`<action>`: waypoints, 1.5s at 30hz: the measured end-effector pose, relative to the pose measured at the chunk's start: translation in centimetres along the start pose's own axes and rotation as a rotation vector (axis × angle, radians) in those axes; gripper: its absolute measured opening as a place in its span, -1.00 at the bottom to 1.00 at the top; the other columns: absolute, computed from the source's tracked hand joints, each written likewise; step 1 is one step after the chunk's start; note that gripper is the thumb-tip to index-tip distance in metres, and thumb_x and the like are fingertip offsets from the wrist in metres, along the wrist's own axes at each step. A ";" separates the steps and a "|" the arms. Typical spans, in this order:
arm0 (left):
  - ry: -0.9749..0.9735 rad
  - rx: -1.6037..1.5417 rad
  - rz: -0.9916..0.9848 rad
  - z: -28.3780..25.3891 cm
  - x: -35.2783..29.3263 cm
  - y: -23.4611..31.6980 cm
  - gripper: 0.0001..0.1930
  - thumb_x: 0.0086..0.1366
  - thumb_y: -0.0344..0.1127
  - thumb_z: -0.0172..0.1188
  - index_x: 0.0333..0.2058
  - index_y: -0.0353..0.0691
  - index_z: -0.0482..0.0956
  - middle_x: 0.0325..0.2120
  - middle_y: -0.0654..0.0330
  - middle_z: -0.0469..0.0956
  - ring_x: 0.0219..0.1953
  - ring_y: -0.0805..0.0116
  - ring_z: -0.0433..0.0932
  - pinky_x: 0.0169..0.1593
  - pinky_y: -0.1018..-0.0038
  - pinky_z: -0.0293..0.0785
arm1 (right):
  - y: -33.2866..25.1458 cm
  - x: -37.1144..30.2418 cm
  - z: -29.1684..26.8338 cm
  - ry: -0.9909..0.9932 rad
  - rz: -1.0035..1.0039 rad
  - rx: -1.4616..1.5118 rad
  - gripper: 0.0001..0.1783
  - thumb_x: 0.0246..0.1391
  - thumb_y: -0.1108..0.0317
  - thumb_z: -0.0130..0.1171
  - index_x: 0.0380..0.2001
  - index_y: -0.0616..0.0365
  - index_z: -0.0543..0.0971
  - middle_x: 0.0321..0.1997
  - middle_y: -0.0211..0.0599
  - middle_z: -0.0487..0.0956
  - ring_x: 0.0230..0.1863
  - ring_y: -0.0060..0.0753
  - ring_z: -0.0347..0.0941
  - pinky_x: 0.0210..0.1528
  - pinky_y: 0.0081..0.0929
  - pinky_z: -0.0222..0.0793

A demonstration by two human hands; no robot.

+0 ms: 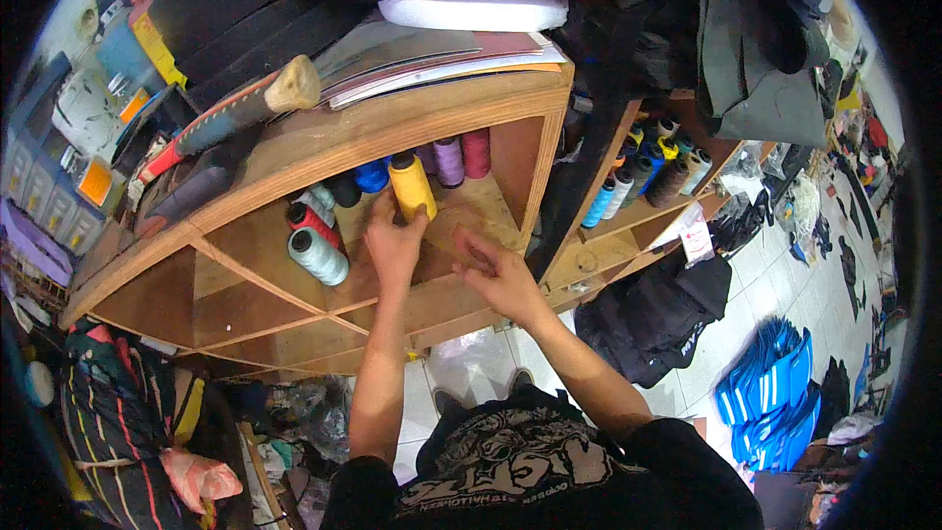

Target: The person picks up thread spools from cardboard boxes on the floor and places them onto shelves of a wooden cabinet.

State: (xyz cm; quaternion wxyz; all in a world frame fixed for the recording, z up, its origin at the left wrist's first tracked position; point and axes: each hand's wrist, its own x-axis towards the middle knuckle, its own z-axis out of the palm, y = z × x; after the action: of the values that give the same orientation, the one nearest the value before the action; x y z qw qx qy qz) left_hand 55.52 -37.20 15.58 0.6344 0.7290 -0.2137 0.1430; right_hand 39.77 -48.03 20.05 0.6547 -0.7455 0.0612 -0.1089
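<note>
My left hand [395,240] is closed round the lower part of a yellow thread spool [409,182], which stands upright inside the wooden shelf. My right hand [497,275] is beside it, palm turned inward and fingers apart, holding nothing; its fingertips are slightly blurred. Behind the yellow spool are a blue spool [371,177], a purple spool [448,162] and a dark red spool [476,153]. Left of my left hand lie a pale blue spool [319,257] and a red spool [319,223], both tilted.
The wooden shelf [471,88] carries papers and a wood-handled tool [235,108] on top. Another compartment at right holds several spools [643,177]. A black bag [648,319] and a stack of blue pieces [770,393] lie on the tiled floor. Striped cloth [113,432] sits at lower left.
</note>
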 end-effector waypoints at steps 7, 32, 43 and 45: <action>0.028 0.188 -0.007 3.7 2.1 -0.8 -0.51 -0.03 -0.44 0.33 -0.08 -0.42 0.43 -0.20 -0.05 0.57 -0.14 0.21 0.58 -0.08 0.36 0.48 | 5.9 -4.3 -3.8 0.061 0.082 -0.020 -0.49 0.07 0.38 0.12 0.10 0.32 0.36 -0.03 -0.12 0.53 0.00 -0.37 0.46 0.06 -0.49 0.34; -1.168 -0.186 -0.190 0.8 -20.3 5.9 -0.85 0.22 -0.48 0.13 -0.24 -0.40 0.55 -0.47 0.13 0.56 -0.40 0.43 0.55 -0.35 0.56 0.49 | 17.4 -29.0 6.0 0.875 0.662 0.458 -0.76 0.07 0.28 0.05 -0.36 0.23 0.58 -0.38 -0.35 0.60 -0.34 -0.55 0.51 -0.31 -0.58 0.43; -2.057 -0.195 0.244 4.4 -41.8 7.0 -0.72 0.01 -0.67 0.08 -0.28 -0.27 0.57 -0.17 0.16 0.38 -0.43 0.39 0.49 -0.42 0.56 0.44 | 27.4 -51.3 15.4 1.516 1.007 0.279 -0.68 0.01 0.23 0.15 -0.25 0.25 0.56 -0.35 -0.19 0.61 -0.32 -0.35 0.56 -0.28 -0.43 0.45; -2.172 -0.112 0.261 6.3 -46.1 6.7 -0.73 0.02 -0.64 0.11 -0.26 -0.27 0.55 -0.15 0.15 0.38 -0.37 0.36 0.51 -0.42 0.54 0.45 | 30.1 -55.2 15.3 1.610 1.116 0.090 -0.65 -0.03 0.22 0.18 -0.24 0.26 0.54 -0.36 -0.13 0.60 -0.28 -0.23 0.56 -0.23 -0.36 0.44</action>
State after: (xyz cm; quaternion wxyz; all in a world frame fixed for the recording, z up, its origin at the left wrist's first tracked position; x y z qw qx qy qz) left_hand 11.85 -38.12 -1.73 0.1201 0.4082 -0.7408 -0.5197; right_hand -8.44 -24.48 -16.13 0.4026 -0.2869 0.8288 -0.2620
